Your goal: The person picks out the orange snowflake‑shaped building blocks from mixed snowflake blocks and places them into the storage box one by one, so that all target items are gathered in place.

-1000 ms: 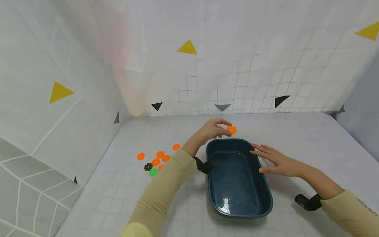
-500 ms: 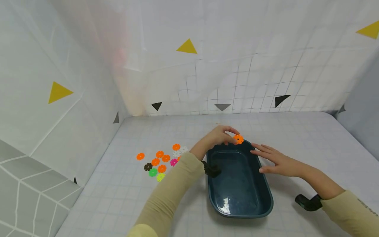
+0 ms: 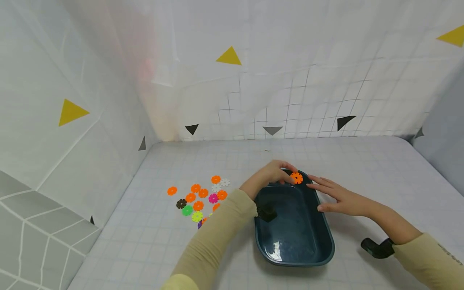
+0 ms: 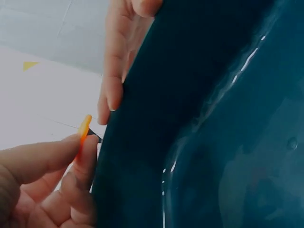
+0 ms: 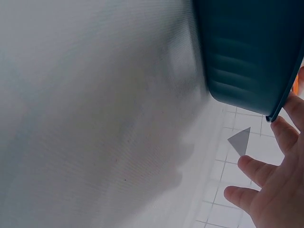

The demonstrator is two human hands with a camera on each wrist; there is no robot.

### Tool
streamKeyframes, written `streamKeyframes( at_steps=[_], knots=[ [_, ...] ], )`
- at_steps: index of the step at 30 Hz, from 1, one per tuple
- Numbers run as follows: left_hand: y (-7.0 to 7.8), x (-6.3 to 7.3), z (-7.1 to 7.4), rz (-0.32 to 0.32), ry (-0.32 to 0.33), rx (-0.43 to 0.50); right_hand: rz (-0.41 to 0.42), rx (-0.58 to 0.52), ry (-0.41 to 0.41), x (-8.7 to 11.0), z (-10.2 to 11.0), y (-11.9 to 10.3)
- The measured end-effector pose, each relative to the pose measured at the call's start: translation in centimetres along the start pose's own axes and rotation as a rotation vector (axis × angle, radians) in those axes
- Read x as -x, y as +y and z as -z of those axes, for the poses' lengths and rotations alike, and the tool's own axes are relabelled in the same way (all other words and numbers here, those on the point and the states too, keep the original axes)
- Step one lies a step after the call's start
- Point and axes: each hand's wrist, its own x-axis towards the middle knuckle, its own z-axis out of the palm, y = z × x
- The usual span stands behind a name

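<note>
An orange notched plastic disc (image 3: 297, 178), shaped like a snowflake, is pinched between the thumb and fingers of my left hand (image 3: 272, 172). This hand is over the far end of a dark blue rectangular basin (image 3: 286, 225). In the left wrist view the disc (image 4: 84, 127) appears nearly edge-on between the fingertips. My right hand (image 3: 342, 197), its fingers extended, rests against the basin's right rim near the far corner. In the right wrist view its fingers (image 5: 285, 135) are spread, and one touches the rim.
Several loose notched discs lie left of the basin, among them a black one (image 3: 181, 204), a green one (image 3: 187, 210) and a pink one (image 3: 213, 198). My left sleeve (image 3: 217, 231) covers part of this group. A white wall (image 3: 290, 80) stands behind the table.
My left hand has carried the orange disc rightward and nearer, from behind the basin to over its far end. More discs show beside the sleeve. The right hand stays put.
</note>
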Motion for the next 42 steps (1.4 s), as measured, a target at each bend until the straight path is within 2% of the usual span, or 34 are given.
streamKeyframes(
  at_steps=[13, 24, 29, 34, 42],
  knots=[
    [-0.7, -0.8, -1.3, 0.071, 0.003, -0.051, 0.032, -0.013, 0.012, 0.0, -0.1, 0.3],
    [-1.1, -1.3, -2.4, 0.121, 0.047, -0.088, 0.063, -0.016, 0.014, 0.0, -0.1, 0.3],
    [-1.2, -1.6, -2.8, 0.148, 0.069, -0.087, 0.050, -0.011, 0.020, 0.0, -0.1, 0.1],
    [-1.3, -1.7, -2.9, 0.158, 0.073, -0.115, 0.025, -0.006, 0.015, -0.1, 0.0, -0.3],
    [-1.8, -2.1, -3.2, 0.166, 0.082, -0.168, 0.042, 0.000, 0.014, 0.0, 0.1, -0.1]
  ],
)
